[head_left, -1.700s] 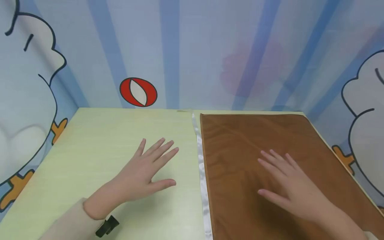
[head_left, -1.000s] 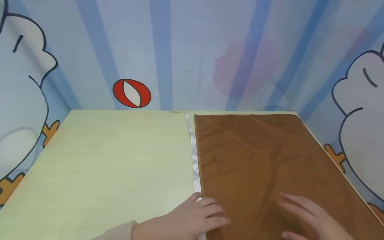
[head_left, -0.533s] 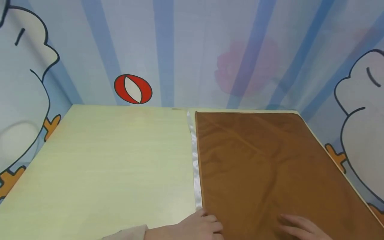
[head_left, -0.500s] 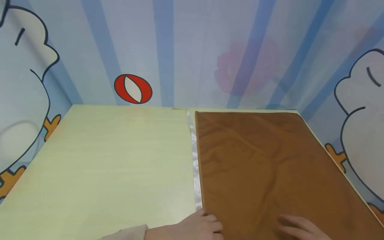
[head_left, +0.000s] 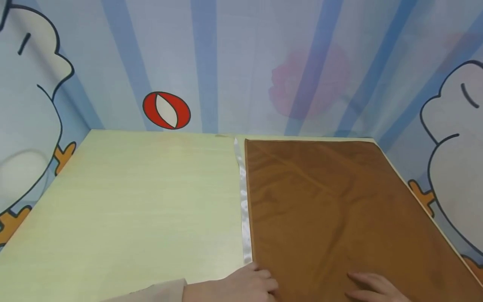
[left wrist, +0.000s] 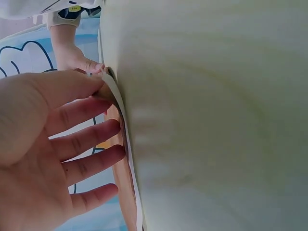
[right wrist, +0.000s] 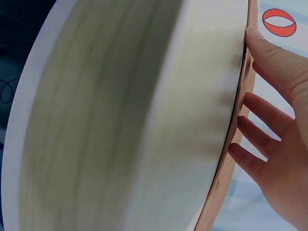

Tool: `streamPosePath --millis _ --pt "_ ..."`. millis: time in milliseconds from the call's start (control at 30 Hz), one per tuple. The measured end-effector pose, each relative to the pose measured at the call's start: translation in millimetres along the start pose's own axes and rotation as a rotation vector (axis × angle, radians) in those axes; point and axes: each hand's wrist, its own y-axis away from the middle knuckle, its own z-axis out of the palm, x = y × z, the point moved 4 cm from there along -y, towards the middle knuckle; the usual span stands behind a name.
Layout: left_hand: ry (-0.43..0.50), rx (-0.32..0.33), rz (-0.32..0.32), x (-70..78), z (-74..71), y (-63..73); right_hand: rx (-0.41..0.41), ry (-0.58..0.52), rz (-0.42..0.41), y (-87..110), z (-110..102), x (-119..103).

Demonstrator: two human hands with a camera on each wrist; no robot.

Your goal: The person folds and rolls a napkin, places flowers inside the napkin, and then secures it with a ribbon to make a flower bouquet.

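Blue-striped wall (head_left: 249, 63) up top, pale table (head_left: 143, 201) showing on the left of my feed, brown cloth (head_left: 302, 226) spread over the right half. Both hands just dropped from mid-frame to the cloth at the bottom edge. Left hand (head_left: 250, 285) looks to be pinching its edge, thumb against index, other fingers spread. Right hand (head_left: 375, 287) has fingers apart; can't tell if it's pinching. I'd guess that's the grip stage starting.

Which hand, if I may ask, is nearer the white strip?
The left hand, at the left edge of the brown cloth beside the white strip; the right hand is farther right.
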Motion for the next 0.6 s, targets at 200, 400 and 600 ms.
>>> streamPosePath --millis 200,400,600 --pt "0.099 -0.117 0.009 -6.4 -4.2 -2.9 0.014 -0.024 -0.003 -2.2 -1.6 -0.6" --pt "0.424 -0.158 -0.072 -23.0 -13.0 -10.8 -0.032 -0.002 -0.004 -1.8 -2.6 2.0" --pt "0.783 -0.142 -0.202 -46.0 -16.4 -17.9 -0.029 -0.022 -0.060 -0.1 -2.8 4.1"
